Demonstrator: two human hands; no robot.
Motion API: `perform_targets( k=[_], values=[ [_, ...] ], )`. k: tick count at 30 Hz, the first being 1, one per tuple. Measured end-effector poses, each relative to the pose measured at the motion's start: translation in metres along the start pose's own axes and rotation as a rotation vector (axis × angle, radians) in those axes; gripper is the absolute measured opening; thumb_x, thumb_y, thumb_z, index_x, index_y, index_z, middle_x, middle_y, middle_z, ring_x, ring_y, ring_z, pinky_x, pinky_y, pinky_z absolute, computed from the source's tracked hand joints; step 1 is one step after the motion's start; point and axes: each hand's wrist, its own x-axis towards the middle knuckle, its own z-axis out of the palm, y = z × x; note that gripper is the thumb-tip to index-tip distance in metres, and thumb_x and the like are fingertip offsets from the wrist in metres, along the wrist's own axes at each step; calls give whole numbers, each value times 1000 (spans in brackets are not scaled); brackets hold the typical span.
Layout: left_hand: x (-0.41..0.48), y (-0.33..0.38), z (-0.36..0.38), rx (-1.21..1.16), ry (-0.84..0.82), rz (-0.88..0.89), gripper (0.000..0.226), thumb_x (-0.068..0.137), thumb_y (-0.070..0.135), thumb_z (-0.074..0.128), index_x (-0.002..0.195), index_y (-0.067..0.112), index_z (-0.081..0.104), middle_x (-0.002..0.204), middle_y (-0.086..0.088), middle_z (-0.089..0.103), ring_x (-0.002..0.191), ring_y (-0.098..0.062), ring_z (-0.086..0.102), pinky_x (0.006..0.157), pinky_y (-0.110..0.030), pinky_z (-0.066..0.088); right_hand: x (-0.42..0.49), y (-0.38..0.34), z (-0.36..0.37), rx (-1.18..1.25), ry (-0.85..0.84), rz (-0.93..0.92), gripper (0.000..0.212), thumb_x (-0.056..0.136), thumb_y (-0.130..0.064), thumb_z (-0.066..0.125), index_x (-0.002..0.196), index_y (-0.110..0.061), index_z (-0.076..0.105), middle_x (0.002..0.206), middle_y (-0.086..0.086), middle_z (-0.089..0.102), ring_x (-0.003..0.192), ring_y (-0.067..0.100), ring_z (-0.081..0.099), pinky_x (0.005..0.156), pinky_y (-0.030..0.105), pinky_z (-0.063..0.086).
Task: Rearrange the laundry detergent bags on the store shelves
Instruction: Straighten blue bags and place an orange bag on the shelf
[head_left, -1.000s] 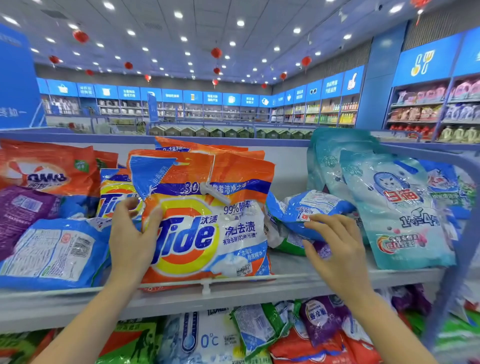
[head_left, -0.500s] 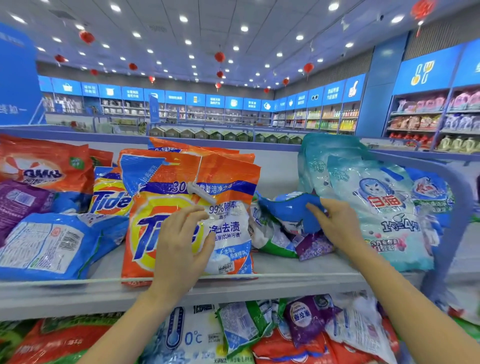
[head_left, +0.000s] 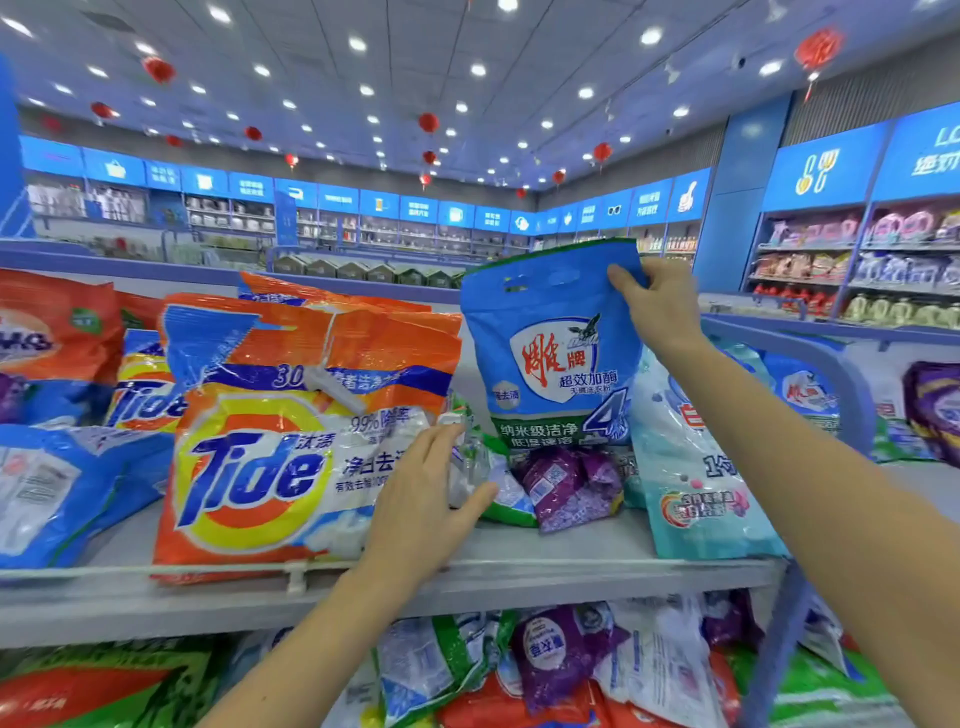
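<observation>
Blue-and-green plastic bag (head_left: 550, 364), pinched by the right hand (head_left: 660, 306), likely needs seating beside the orange Tide bag (head_left: 260, 467) the flat-fingered left hand (head_left: 421, 499) touches.

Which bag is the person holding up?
The blue bag with the red-and-white shield. The right hand pinches its top corner; the Tide bag and the rest lie or lean on the shelf.

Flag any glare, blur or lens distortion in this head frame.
Head view: wide-angle bending shows in the lines of the ceiling; glare washes out white print on the Tide bag; print on the blue bag pinched by the right hand is sharp; the orange bag at the left edge is smeared; spotlights give even light, few hard shadows.
</observation>
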Motion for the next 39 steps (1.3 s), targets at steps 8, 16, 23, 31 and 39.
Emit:
perform_targets(
  k=[8,16,23,31,39],
  values=[
    [32,18,53,-459,-52,-323,108,72,50,74,152,21,9,159,1,17,144,-17,21,116,-42,25,12,-14,-22,192,23,25,35,93,-17,58,84,16,60,84,28,65,67,19,57,64,43,50],
    [64,14,56,-662,-83,-256,115,45,75,75,143,35,30,143,18,45,131,-5,42,106,-33,39,14,-41,-46,394,23,69,13,94,-14,56,87,-11,65,74,-11,69,64,2,66,60,19,53],
    [65,38,44,-1056,-203,-98,68,50,52,81,112,43,54,107,23,69,97,1,66,74,-11,51,11,-53,-79,417,81,51,19,94,-13,57,76,-17,63,61,-16,69,60,2,66,58,21,53],
    [62,81,67,-1474,-592,-277,59,48,36,90,99,12,69,96,-9,75,80,-22,73,62,-31,58,-12,-41,-148,363,205,79,18,93,-14,57,75,-14,62,60,-9,70,57,6,67,57,24,56],
    [40,162,143,-1502,-675,-288,47,55,34,73,97,13,66,88,-7,76,73,-19,73,57,-26,56,-53,10,-261,-94,239,182,12,95,-16,55,94,-8,64,91,2,68,68,0,65,67,21,54]
  ],
)
